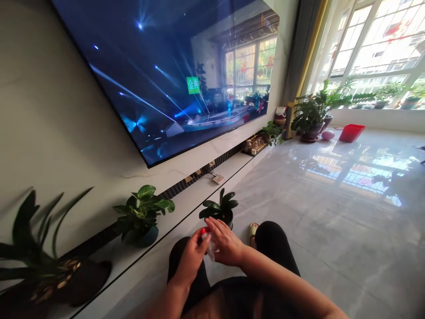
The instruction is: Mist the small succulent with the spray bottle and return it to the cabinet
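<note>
1. Forearms [282,274] angle forward to a red-tipped translucent item [210,251] between both hands.
2. Left hand [193,249] curls, thumb and fingers pinching it; right hand [229,248] flanks it, fingers nearly straight, grip unclear.
3. Just beyond, a pot [231,221] holds a plant [222,204]; farther, red bin [352,133], contents hidden.

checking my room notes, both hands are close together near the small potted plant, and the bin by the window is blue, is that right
Not quite: the bin is red, not blue, as the head view shows. It does stand by the window, and the left hand and right hand are close together near the small potted plant.
</note>
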### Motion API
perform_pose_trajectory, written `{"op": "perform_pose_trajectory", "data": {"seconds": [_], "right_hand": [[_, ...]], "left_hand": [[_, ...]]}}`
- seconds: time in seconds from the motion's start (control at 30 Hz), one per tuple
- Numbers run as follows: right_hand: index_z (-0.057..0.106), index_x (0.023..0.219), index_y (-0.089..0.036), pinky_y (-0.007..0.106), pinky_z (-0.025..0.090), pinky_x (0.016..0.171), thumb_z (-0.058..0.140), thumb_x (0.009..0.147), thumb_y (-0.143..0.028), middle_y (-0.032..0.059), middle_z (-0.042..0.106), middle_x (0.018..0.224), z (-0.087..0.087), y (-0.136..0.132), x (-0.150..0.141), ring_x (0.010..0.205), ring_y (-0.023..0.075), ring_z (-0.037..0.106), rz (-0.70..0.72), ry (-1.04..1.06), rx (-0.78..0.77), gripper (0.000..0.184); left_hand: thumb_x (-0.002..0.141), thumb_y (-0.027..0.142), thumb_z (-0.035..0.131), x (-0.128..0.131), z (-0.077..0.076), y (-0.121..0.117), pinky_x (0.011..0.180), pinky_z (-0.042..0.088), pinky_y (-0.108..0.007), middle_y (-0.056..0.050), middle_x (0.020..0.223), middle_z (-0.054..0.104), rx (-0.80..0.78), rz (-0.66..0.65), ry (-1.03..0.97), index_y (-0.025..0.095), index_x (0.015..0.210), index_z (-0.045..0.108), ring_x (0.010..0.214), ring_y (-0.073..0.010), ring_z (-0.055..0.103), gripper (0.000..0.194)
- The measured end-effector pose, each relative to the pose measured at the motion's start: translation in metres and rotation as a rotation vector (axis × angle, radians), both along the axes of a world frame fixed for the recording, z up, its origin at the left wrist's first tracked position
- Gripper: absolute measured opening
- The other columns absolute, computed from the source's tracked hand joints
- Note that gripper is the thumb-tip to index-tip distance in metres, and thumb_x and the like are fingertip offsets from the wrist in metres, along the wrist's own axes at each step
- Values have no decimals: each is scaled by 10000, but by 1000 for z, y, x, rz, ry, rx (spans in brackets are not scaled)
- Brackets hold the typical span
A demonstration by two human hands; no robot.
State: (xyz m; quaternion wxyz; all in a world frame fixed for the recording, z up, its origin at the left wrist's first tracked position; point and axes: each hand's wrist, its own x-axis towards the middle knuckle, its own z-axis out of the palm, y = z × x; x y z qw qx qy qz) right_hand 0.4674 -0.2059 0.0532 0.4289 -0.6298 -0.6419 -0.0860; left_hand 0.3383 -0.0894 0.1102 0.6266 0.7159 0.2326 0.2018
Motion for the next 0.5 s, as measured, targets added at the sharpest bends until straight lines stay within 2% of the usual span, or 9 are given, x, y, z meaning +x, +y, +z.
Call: {"op": "perform_pose_trajectory", "data": {"seconds": [0.13,0.23,0.3,0.37,0.43,0.5], "right_hand": [[136,1736,-166,569,572,1162,693,866,-238,250,573,1580,-35,-22,-8,1418,376,622,-40,115,-13,1036],[182,1733,-200,562,577,1156,661,859,-221,225,560,1598,-51,-42,-11,1403,370,626,-71,161,-54,996],[261,1710,-212,551,572,1160,625,871,-225,202,573,1593,-58,-51,-8,1393,347,637,-79,228,-48,914],[361,1665,-209,518,592,1132,586,904,-253,174,659,1489,-63,-57,-2,1305,309,696,-126,375,-31,795],[480,1585,-193,480,628,1063,570,936,-309,148,747,1315,-68,-59,7,1174,282,751,-221,547,-10,665],[586,1480,-169,458,649,993,590,948,-388,140,784,1178,-71,-59,20,1086,280,769,-331,693,14,575]], "left_hand": [[804,707,785,6,-14,-32,983,598,-418,-121,1178,798,-242,-162,18,206,1254,705,1093,-294,753,679],[842,657,771,5,-27,-40,912,585,-380,-125,1170,772,-215,-271,29,190,1309,685,1020,-251,726,666],[869,586,755,3,-36,-36,806,572,-347,-98,1081,751,-119,-329,39,183,1397,635,891,-209,698,675],[911,498,705,0,-46,-22,744,563,-331,-67,1028,723,25,-325,44,197,1482,564,799,-177,670,661],[956,420,630,-8,-60,-1,754,586,-344,-67,1059,714,230,-223,40,219,1495,547,795,-174,677,581],[985,365,575,-19,-80,27,824,622,-397,-92,1121,720,500,-63,33,228,1458,580,873,-205,710,493]]}}
